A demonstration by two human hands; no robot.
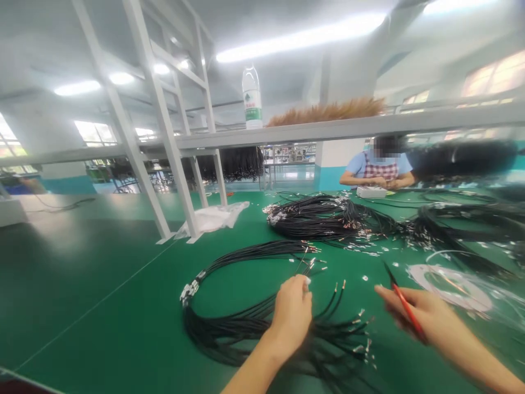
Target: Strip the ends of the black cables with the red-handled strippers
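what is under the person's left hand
Thin black cables with pale tips pass beneath the left hand, over a flat green tabletop. The stretch directly behind the hand and wrist is covered.

Left fingers [298, 282] pinched, right fingers [389, 298] curled

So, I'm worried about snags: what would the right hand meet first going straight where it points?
The right hand would probably meet the two copper-tipped cable ends first; depth is unclear, so it might pass above.
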